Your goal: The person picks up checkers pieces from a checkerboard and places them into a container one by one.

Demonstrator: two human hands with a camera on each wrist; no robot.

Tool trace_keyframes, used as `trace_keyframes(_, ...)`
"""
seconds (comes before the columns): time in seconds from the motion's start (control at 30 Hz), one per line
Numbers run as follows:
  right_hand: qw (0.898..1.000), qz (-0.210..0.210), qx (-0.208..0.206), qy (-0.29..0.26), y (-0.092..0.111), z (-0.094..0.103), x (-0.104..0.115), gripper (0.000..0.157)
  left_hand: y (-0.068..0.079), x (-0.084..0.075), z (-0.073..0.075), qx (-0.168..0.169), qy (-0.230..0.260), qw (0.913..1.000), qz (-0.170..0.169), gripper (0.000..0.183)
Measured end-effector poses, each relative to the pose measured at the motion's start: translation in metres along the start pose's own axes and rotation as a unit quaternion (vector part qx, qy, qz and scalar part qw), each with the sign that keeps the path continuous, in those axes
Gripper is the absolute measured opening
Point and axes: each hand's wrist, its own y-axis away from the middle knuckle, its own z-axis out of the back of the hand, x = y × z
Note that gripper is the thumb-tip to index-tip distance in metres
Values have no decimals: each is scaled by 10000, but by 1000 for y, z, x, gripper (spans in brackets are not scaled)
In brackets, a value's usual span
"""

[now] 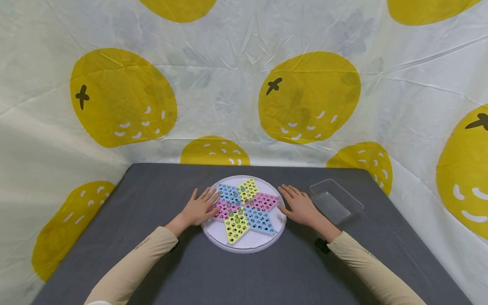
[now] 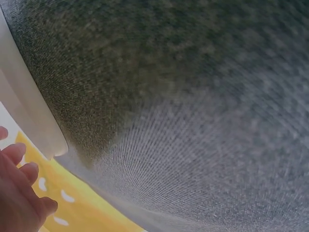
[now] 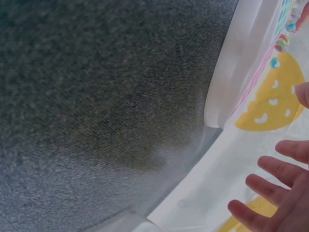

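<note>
"Where's the board [image 1: 251, 244]?"
"On the tabletop [image 1: 244, 279], between my left hand [image 1: 197, 209] and right hand [image 1: 301, 208], fingers [image 3: 277, 170] spread, gripping nothing."
"And now?"
"I'd steady both sides evenly, lest marbles [image 3: 281, 42] roll."

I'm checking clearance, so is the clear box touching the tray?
Apart: the head view shows table and the right hand between the box and the tray.

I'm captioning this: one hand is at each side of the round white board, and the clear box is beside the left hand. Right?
Not quite: the head view shows the clear box beside the right hand, not the left hand. One hand is indeed at each side of the round white board.
</note>
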Motion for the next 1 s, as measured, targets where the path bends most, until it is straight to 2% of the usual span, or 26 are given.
trace_keyframes(0.2, 10000, 5, -37, 55, -3, 2, 3, 60, -3, 0, -3, 149, 34, 9999, 21, 61)
trace_keyframes(0.43, 10000, -16, -28, 87, -7, 2, 7, 59, -3, 2, -8, 34, 399, 9991, -162, 67)
trace_keyframes(0.7, 9997, 122, -190, -53, -11, 2, 11, 55, -5, -3, -7, 318, -129, 9994, 58, 61)
trace_keyframes(0.87, 9995, 151, -225, -153, -15, 3, 16, 53, -3, -4, -7, 271, -274, 9992, 47, 62)
trace_keyframes(1.0, 9993, 245, -279, -82, -18, 3, 21, 50, -1, -6, -6, 221, -207, 9995, 15, 62)
